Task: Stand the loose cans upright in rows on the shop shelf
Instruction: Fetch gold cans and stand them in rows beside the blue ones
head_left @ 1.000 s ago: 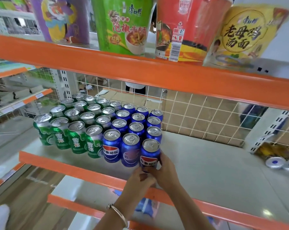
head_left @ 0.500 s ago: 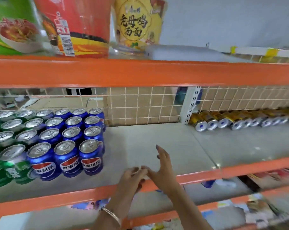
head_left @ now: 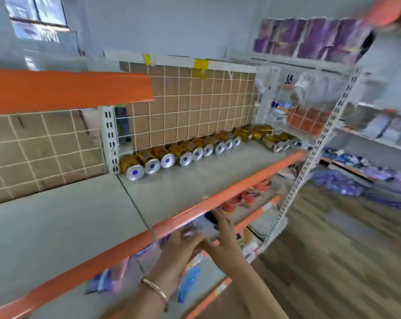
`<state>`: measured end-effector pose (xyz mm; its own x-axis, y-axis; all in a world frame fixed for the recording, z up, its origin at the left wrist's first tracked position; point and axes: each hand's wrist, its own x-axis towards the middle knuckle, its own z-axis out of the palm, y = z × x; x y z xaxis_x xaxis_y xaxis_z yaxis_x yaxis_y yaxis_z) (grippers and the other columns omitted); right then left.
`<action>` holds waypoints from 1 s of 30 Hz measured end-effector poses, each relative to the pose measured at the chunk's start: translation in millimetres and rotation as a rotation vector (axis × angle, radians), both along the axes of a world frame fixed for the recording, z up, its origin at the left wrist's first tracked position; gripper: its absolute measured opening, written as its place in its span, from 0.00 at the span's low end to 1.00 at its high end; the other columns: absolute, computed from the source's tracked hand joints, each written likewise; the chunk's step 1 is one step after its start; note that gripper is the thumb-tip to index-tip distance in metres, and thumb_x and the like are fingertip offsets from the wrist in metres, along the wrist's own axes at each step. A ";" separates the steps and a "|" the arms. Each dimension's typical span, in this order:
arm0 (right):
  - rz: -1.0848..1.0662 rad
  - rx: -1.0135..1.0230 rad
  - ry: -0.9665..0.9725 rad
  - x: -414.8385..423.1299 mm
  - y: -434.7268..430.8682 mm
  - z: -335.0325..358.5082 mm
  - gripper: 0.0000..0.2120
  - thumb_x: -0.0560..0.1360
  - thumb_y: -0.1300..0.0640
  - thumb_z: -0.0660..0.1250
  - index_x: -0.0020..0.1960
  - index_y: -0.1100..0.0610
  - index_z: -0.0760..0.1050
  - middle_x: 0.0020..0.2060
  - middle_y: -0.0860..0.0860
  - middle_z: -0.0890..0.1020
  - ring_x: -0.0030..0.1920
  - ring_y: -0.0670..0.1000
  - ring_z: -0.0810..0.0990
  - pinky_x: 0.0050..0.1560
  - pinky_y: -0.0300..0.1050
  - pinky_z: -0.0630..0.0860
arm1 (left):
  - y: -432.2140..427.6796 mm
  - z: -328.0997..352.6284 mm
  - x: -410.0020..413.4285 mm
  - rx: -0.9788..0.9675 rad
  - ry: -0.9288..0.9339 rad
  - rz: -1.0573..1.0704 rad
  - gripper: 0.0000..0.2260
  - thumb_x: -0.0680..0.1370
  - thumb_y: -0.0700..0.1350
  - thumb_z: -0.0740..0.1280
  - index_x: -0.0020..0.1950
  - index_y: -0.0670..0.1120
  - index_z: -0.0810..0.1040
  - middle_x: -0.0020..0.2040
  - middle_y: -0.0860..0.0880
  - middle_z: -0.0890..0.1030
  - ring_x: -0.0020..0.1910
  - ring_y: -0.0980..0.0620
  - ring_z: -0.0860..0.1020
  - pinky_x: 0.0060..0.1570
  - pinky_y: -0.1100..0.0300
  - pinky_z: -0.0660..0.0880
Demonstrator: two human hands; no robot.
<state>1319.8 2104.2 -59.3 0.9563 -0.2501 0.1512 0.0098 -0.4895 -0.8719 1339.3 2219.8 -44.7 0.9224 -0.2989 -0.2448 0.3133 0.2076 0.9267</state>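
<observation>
Gold cans (head_left: 196,153) lie on their sides in a row against the wire grid (head_left: 183,107) at the back of the shelf (head_left: 171,194), running from centre frame toward 2 o'clock. At 6 o'clock, below the orange front rail (head_left: 229,192), the left hand (head_left: 181,247) (a bracelet (head_left: 157,290) on its wrist) and right hand (head_left: 227,242) meet, fingers loose and empty, well apart from the cans. Lifting one carelessly could set its neighbours rolling toward the rail.

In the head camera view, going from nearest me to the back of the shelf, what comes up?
Nearest, the left hand and right hand → orange front rail → grey shelf board → row of gold cans lying on their sides → wire grid back panel.
</observation>
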 end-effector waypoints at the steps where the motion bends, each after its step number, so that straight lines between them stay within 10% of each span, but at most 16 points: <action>1: -0.030 0.002 -0.012 -0.6 -19.3 2.5 0.40 0.61 0.38 0.66 0.69 0.52 0.64 0.61 0.48 0.68 0.64 0.48 0.69 0.63 0.39 0.67 | -17.9 1.0 2.0 -0.001 -0.007 -0.023 0.16 0.62 0.48 0.73 0.45 0.44 0.75 0.35 0.46 0.75 0.33 0.53 0.74 0.43 0.59 0.74; 8: -0.109 0.134 0.024 9.0 -120.0 5.6 0.27 0.68 0.45 0.71 0.59 0.30 0.60 0.58 0.31 0.63 0.66 0.47 0.66 0.68 0.49 0.67 | -110.0 12.2 27.1 0.004 -0.037 -0.118 0.06 0.69 0.42 0.71 0.45 0.44 0.81 0.41 0.47 0.83 0.47 0.47 0.80 0.58 0.48 0.74; 18: -0.218 0.171 0.079 104.7 -222.0 5.2 0.24 0.74 0.56 0.70 0.66 0.46 0.65 0.58 0.46 0.69 0.61 0.47 0.71 0.65 0.47 0.69 | -224.9 7.1 137.7 0.032 -0.005 -0.208 0.15 0.68 0.51 0.73 0.51 0.49 0.78 0.45 0.48 0.84 0.44 0.51 0.81 0.45 0.60 0.74; 23: -0.246 0.129 0.135 160.1 -278.8 24.3 0.23 0.76 0.57 0.67 0.69 0.51 0.65 0.58 0.47 0.68 0.57 0.42 0.71 0.62 0.42 0.69 | -284.3 18.0 196.4 0.032 0.030 -0.296 0.10 0.76 0.41 0.67 0.34 0.47 0.75 0.32 0.47 0.75 0.30 0.53 0.73 0.26 0.66 0.67; 30: -0.348 0.005 0.243 216.5 -342.2 14.5 0.27 0.74 0.52 0.70 0.70 0.52 0.66 0.59 0.48 0.68 0.65 0.52 0.69 0.66 0.49 0.68 | -336.5 17.3 252.8 0.005 0.161 -0.346 0.09 0.70 0.42 0.70 0.28 0.48 0.80 0.35 0.44 0.76 0.39 0.44 0.75 0.44 0.50 0.69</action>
<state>1536.3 1762.0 -44.8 0.8227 -0.5642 -0.0701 -0.3609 -0.4230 -0.8312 1592.1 1883.3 -27.4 0.7169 -0.5839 -0.3809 0.5058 0.0595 0.8606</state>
